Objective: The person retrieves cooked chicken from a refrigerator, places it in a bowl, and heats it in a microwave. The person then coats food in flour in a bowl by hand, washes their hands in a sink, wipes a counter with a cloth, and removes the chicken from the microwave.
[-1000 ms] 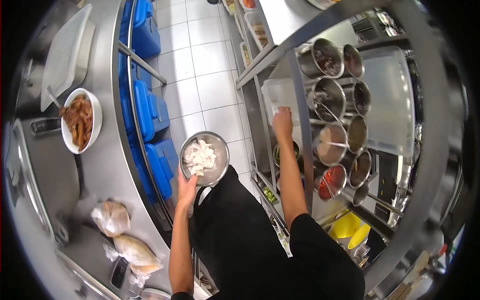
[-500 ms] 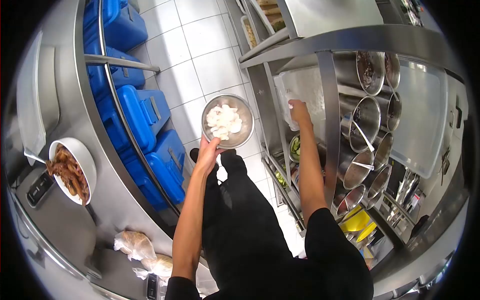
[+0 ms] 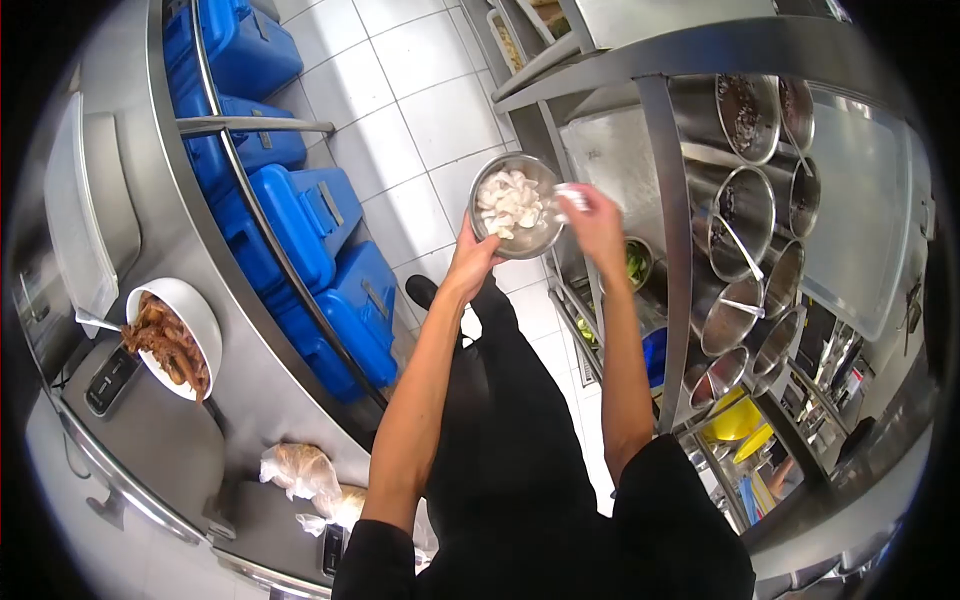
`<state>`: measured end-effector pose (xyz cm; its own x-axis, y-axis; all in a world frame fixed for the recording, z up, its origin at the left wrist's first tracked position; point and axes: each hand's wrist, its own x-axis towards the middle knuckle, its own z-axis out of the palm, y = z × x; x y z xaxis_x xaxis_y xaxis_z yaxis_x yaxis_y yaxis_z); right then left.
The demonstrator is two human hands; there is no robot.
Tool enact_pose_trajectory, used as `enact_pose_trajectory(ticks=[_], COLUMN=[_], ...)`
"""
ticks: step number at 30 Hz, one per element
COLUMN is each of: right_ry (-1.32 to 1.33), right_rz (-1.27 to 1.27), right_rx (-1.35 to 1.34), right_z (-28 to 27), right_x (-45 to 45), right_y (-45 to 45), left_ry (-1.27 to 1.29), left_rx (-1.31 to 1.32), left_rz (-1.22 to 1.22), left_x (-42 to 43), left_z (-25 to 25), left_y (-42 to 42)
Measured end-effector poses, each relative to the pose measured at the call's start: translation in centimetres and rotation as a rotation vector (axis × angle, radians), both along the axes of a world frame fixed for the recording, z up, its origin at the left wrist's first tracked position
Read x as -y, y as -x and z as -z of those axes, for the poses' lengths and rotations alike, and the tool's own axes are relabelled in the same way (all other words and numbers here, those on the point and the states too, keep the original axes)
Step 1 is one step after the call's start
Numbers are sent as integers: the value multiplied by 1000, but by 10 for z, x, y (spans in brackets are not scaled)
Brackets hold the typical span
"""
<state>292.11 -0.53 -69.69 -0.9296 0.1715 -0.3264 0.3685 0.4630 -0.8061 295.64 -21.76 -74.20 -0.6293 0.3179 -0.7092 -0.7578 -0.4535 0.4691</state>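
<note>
My left hand grips the near rim of a round metal bowl, thumb over the edge. White, irregular chunks of food lie in the bowl; their kind is not clear. At the bowl's right rim is my right hand, its fingers drawn together and smeared by motion. A small white blur shows at its fingertips, too indistinct to name. The bowl is held above the tiled floor, between the counter and the shelving.
Blue lidded boxes stand under the left counter, which bears a white bowl of brown food and plastic-wrapped packages. On the right, a metal rack holds several steel pots, with a pot of green pieces lower down.
My right hand has come back from the shelf to the bowl's right side. My left hand has carried the bowl up and to the right. The whole view has shifted slightly.
</note>
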Motion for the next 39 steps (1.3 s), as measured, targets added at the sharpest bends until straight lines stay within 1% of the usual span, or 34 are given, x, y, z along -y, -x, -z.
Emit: enact_pose_trajectory(ticks=[1, 3, 6, 9, 10, 13, 16, 19, 20, 22, 25, 26, 27, 28, 29, 30, 31, 33, 34, 36, 37, 38, 39], right_ry=[-101, -309, -229, -252, -298, -239, -354, -418, -377, -296, -335, -374, -362, -351, -335, -331, -333, -335, -483, -543, -576, -579, -516], right_rz=[-45, -102, -230, -200, -260, -386, -323, -481, -486, -496, -642, -706, -737, -768, -794, -796, -868, -988, -1009, -1012, -1010, -1110, -1115], right_rx=[112, -46, -175, -160, -220, -266, -244, -122, -156, -224, -228, -97, -91, -86, -81, -203, -199, -166, -300, -381, -416, -359, -414], right_z=[-26, -25, -44, -78, -83, -93, -104, -127, -130, -134, -153, -166, -173, -177, -179, -182, -195, -219, -227, -237, -245, -273, -277], right_x=[28, 45, 67, 86, 88, 95, 107, 117, 111, 94, 100, 114, 124, 132, 140, 147, 152, 163, 171, 182, 186, 186, 184], right_y=[5, 3, -6, 2, 0, -12, -22, -29, -34, -46, -72, -84, -91, -100, -110, -122, -125, -134, -142, -155, -164, -178, -190], left_ry=[11, 46, 51, 18, 29, 46, 105, 142, 147, 59, -44, 30, 105, 127, 160, 193, 226, 262, 267, 290, 291, 276, 259], left_rx=[-4, -12, -23, -44, -36, -53, -99, -112, -111, -39, -33, -58, -81, -84, -81, -78, -74, -111, -104, -141, -132, -175, -218], left_rz=[15, 43, 24, -47, -53, -83, -71, -49, -45, -84, -134, -97, -61, -94, -122, -150, -178, -218, -241, -300, -307, -320, -332], left_x=[-1, 1, 8, 19, 23, 29, 33, 39, 42, 45, 53, 52, 50, 52, 57, 61, 63, 70, 71, 74, 77, 78, 82], left_z=[-7, -26, -47, -71, -77, -86, -87, -94, -99, -121, -157, -178, -198, -203, -221, -240, -259, -273, -288, -312, -314, -315, -313], left_y=[0, -1, -8, -12, -14, -25, -33, -45, -50, -72, -101, -110, -118, -128, -137, -149, -162, -192, -211, -226, -230, -239, -247])
